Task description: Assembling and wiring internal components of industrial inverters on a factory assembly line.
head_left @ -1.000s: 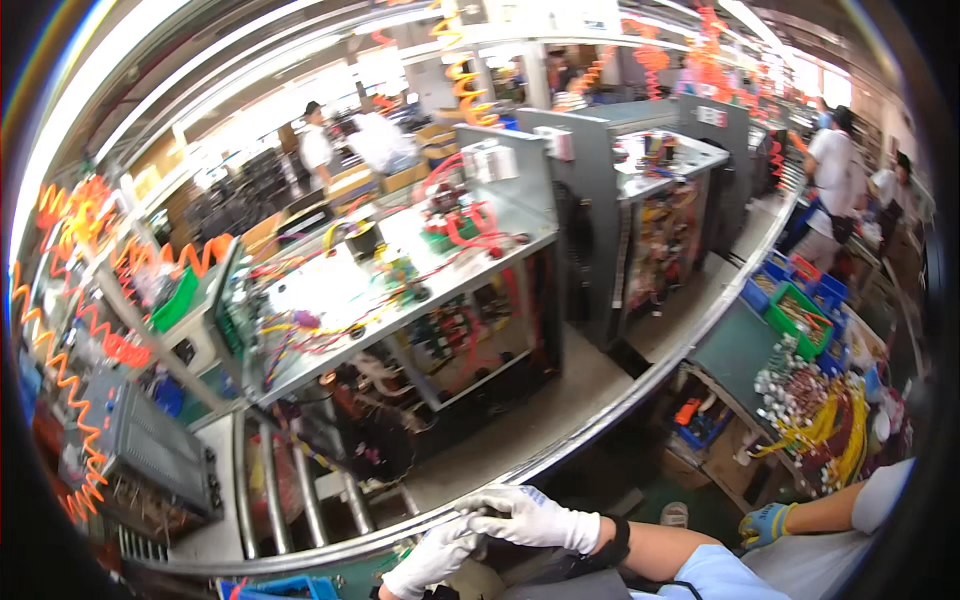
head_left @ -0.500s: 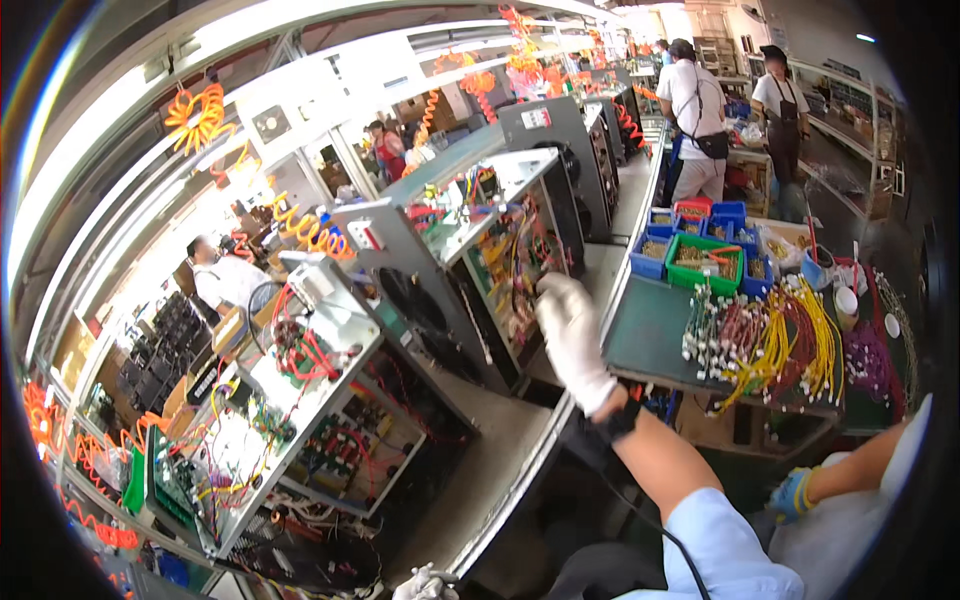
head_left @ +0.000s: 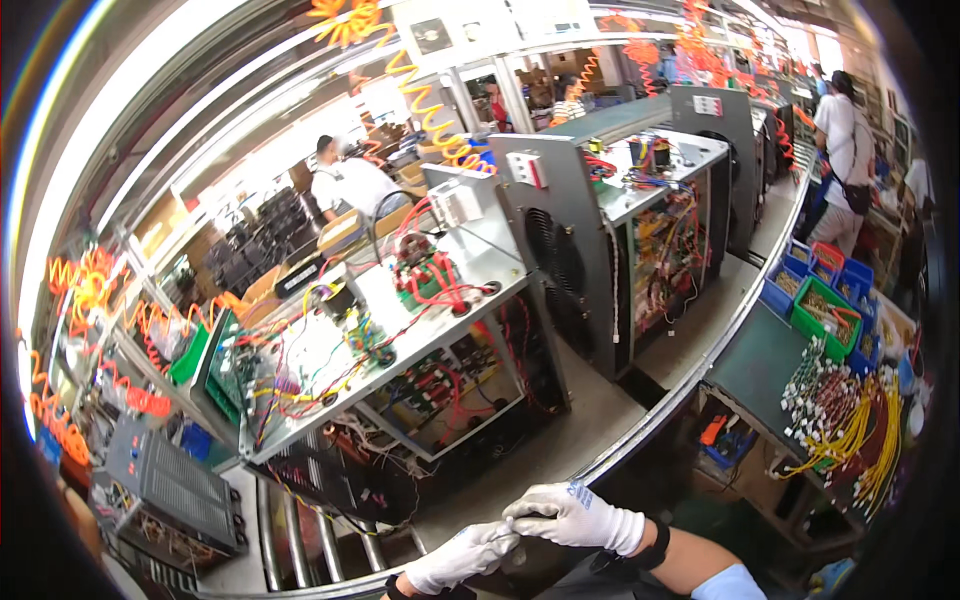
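Observation:
My left hand (head_left: 460, 560) and my right hand (head_left: 578, 516), both in white gloves, meet low in front of me at the near rail of the line. The fingertips of both hands are closed and pressed together; whatever lies between them is too small or hidden to name. Just beyond them stands an open machine chassis (head_left: 420, 330) with circuit boards and red, yellow and black wires on its top and inside. To its right is a second chassis (head_left: 655, 230) with a grey front panel (head_left: 560, 190) and a black fan (head_left: 552, 262).
At right, a green-topped bench (head_left: 745, 355) carries a green bin (head_left: 826, 318), several blue bins (head_left: 783, 285) and bundled yellow cables (head_left: 880, 425). A grey unit (head_left: 175, 485) sits at lower left by metal rollers (head_left: 318, 545). Orange coiled hoses (head_left: 425, 90) hang overhead. People (head_left: 845, 150) stand farther off.
My right hand has drawn back from the second chassis to meet my left hand. The view has turned left, so the chassis and bench appear farther right.

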### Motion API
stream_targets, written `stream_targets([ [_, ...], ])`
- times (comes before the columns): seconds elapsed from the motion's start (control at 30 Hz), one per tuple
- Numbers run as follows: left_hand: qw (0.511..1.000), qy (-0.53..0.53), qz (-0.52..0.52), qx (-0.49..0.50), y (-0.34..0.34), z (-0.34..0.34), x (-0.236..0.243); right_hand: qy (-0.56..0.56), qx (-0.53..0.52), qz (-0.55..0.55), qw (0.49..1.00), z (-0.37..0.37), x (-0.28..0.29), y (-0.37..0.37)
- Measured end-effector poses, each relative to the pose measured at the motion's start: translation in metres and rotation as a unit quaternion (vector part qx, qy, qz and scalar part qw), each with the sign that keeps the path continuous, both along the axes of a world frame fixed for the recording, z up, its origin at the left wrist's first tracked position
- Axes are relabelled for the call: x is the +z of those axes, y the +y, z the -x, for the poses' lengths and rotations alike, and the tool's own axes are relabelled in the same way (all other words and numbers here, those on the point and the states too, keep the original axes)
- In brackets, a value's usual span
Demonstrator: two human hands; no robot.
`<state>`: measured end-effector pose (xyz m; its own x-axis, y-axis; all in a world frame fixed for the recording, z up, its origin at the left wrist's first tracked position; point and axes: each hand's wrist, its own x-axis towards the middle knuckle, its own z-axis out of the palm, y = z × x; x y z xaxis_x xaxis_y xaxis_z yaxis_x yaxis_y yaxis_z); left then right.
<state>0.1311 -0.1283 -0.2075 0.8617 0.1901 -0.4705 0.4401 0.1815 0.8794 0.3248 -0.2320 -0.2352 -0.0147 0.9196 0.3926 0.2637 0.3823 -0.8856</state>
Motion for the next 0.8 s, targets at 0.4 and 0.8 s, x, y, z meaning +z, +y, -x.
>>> stream_targets([
  [0.4,0.998,-0.051,0.017,-0.021,-0.032,0.061,0.011,0.083,0.083,0.113,0.987,0.048,0.012,-0.014],
  [0.8,0.914,-0.112,-0.354,0.165,-0.002,0.075,-0.029,0.099,-0.08,0.167,0.978,0.039,-0.012,-0.022],
])
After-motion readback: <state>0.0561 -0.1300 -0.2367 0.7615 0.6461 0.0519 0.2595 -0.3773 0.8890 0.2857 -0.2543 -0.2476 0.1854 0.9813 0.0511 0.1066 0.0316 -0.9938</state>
